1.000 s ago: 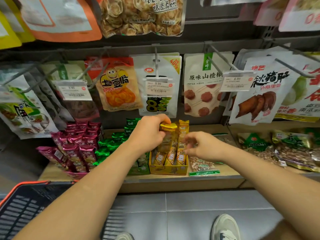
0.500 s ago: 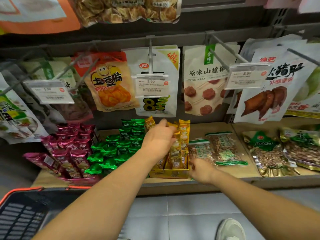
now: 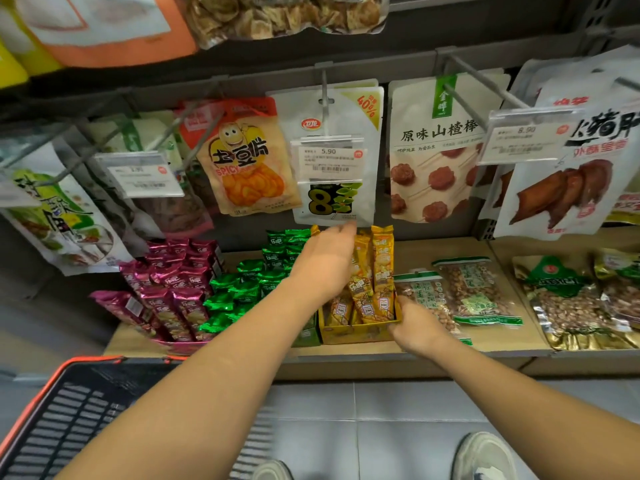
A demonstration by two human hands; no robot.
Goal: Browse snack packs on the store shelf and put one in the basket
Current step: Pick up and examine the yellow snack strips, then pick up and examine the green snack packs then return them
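Yellow snack packs point(image 3: 381, 265) stand upright in a yellow display box point(image 3: 353, 332) on the low wooden shelf point(image 3: 502, 355). My left hand point(image 3: 323, 263) lies over the tops of the left packs, fingers stretched toward the back; whatever is under the palm is hidden. My right hand point(image 3: 414, 325) grips the box's front right corner, thumb along its right side. The black basket with an orange rim point(image 3: 52, 407) sits at the bottom left, under my left forearm.
Green packs point(image 3: 239, 292) and magenta packs point(image 3: 173, 285) fill the shelf left of the box. Clear peanut bags point(image 3: 478, 292) lie to its right. Hanging pouches and price tags point(image 3: 329, 161) on metal pegs jut out just above my left hand. My shoe point(image 3: 485, 455) is on the tiled floor.
My left hand let go of the yellow pack top it gripped and slid flat over the packs toward the back. My right hand dropped from mid-air to the box's front right corner.
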